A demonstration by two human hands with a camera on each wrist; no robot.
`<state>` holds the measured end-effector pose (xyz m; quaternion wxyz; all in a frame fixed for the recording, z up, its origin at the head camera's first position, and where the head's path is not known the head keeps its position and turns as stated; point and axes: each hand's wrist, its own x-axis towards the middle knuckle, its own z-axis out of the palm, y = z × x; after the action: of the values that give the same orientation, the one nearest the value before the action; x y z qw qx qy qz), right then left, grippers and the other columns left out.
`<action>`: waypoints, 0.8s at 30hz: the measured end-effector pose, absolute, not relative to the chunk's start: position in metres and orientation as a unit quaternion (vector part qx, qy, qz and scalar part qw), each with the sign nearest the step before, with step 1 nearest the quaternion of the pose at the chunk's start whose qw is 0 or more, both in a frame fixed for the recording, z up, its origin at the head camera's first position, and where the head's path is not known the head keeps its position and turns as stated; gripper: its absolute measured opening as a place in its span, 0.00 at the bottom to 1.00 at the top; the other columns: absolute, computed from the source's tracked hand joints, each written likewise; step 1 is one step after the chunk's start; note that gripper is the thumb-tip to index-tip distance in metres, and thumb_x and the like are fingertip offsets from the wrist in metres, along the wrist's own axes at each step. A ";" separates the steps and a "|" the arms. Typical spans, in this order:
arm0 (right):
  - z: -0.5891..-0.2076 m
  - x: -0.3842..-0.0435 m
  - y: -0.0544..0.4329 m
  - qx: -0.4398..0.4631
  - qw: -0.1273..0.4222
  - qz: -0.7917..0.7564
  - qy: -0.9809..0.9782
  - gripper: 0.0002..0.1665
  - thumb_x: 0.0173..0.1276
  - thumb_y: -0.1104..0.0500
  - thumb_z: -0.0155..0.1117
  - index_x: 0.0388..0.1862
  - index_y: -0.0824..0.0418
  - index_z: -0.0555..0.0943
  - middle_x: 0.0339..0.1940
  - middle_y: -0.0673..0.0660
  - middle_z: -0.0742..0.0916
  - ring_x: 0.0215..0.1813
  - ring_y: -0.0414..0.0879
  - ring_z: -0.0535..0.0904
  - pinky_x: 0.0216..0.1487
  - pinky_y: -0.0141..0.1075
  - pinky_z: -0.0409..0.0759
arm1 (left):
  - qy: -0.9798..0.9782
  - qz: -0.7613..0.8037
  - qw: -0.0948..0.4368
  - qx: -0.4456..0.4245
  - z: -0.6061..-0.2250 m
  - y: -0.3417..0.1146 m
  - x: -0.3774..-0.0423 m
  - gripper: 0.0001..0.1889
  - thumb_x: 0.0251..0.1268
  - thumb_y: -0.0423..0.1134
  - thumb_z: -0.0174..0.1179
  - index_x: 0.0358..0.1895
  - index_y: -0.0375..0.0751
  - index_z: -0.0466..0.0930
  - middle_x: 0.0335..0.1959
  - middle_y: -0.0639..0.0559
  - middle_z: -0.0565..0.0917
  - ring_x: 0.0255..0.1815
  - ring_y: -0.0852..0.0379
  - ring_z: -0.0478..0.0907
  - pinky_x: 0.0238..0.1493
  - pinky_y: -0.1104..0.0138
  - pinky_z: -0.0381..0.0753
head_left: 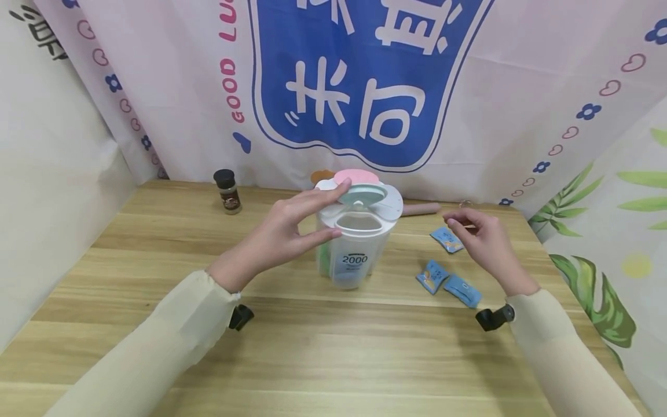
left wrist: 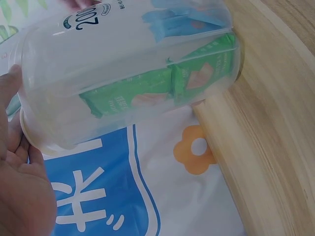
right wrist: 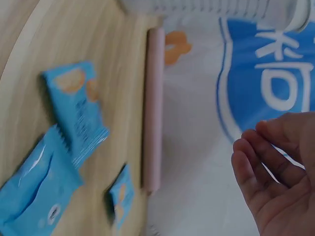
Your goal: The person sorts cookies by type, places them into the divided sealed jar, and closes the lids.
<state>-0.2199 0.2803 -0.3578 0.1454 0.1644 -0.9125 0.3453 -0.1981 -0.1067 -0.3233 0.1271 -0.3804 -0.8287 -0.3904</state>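
Translucent plastic forms the body of the container (head_left: 351, 272), which stands upright in the far half of the wooden table (head_left: 333, 359), with the number 2000 printed on its near wall. For directions I take the head view, with the container as the middle of the clock and twelve o'clock on the far side.

From nine o'clock the left hand (head_left: 281, 226) holds the container at its white lid (head_left: 391, 204): the thumb is at the near edge and the fingers reach to the far side, so they are set wide, with the lid between them. On this lid the mint flap (head_left: 372, 193) is raised, with the opening on its six o'clock side; the pink flap (head_left: 356, 175) lies behind it, toward twelve. Through the wall, the left wrist view shows green packets (left wrist: 128, 93) and blue wrappers (left wrist: 187, 24) inside.

At three o'clock the right hand (head_left: 484, 243) hangs above the table, apart from the container. Its fingers are loosely bent, and narrow toward the thumb; whether the tips touch, I cannot tell. Near them lies one blue packet (head_left: 446, 240). Two more blue packets (head_left: 432, 277) lie close together at four o'clock. Between two and three o'clock is a pink rod (head_left: 421, 209), and between nine and ten stands a black-capped jar (head_left: 230, 197), well apart.
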 end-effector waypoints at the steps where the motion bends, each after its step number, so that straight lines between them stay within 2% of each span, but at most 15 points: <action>1: -0.361 -0.224 0.284 0.154 0.137 0.338 -0.918 0.13 0.80 0.62 0.61 0.54 0.69 0.86 0.50 0.69 0.91 0.48 0.37 0.86 0.46 0.09 0.76 | -0.828 -0.391 0.127 -0.381 -0.323 -0.107 -0.198 0.40 0.66 0.38 0.73 0.80 0.49 0.67 0.77 0.48 0.75 0.78 0.46 0.73 0.77 0.49 0.75; 3: -0.368 -0.231 0.292 0.143 0.122 0.320 -0.929 0.14 0.81 0.61 0.60 0.54 0.69 0.85 0.50 0.69 0.90 0.50 0.51 0.88 0.48 0.16 0.82 | -0.827 -0.392 0.127 -0.382 -0.324 -0.106 -0.198 0.40 0.66 0.38 0.73 0.80 0.49 0.67 0.77 0.48 0.75 0.78 0.46 0.74 0.77 0.49 0.76; 5: -0.376 -0.237 0.298 0.134 0.106 0.306 -0.937 0.13 0.80 0.62 0.60 0.55 0.70 0.84 0.50 0.70 0.90 0.51 0.61 0.87 0.53 0.30 0.87 | -0.827 -0.392 0.126 -0.382 -0.323 -0.106 -0.199 0.40 0.66 0.38 0.73 0.80 0.49 0.67 0.77 0.48 0.75 0.78 0.47 0.74 0.77 0.49 0.76; 8: -0.387 -0.246 0.306 0.118 0.074 0.292 -0.946 0.14 0.80 0.63 0.60 0.55 0.72 0.83 0.52 0.72 0.89 0.54 0.66 0.86 0.60 0.54 0.87 | -0.828 -0.391 0.123 -0.383 -0.323 -0.105 -0.199 0.40 0.66 0.39 0.73 0.80 0.50 0.66 0.77 0.49 0.75 0.77 0.47 0.74 0.77 0.49 0.76; 9: -0.390 -0.248 0.309 0.113 0.061 0.291 -0.948 0.15 0.80 0.64 0.60 0.56 0.73 0.82 0.53 0.74 0.88 0.55 0.68 0.86 0.61 0.59 0.85 | -0.828 -0.391 0.122 -0.383 -0.322 -0.104 -0.199 0.40 0.66 0.39 0.73 0.80 0.50 0.66 0.77 0.49 0.75 0.77 0.48 0.74 0.77 0.49 0.76; 14: -0.405 -0.259 0.316 0.091 0.009 0.282 -0.955 0.20 0.80 0.63 0.58 0.62 0.76 0.78 0.60 0.77 0.84 0.63 0.72 0.82 0.67 0.64 0.80 | -0.827 -0.392 0.123 -0.383 -0.322 -0.104 -0.198 0.40 0.66 0.38 0.73 0.80 0.49 0.67 0.77 0.48 0.75 0.77 0.47 0.74 0.77 0.49 0.75; 24: -0.416 -0.275 0.315 0.058 -0.044 0.268 -0.961 0.24 0.80 0.62 0.59 0.67 0.77 0.73 0.63 0.77 0.82 0.66 0.71 0.79 0.72 0.64 0.76 | -0.824 -0.393 0.133 -0.386 -0.324 -0.107 -0.198 0.40 0.66 0.37 0.74 0.80 0.47 0.67 0.76 0.47 0.76 0.77 0.46 0.75 0.78 0.49 0.75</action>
<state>-0.2750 0.3150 -0.4159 -0.0440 0.0585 -0.9606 0.2680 -0.1979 -0.1071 -0.3235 0.1334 -0.3861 -0.8237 -0.3932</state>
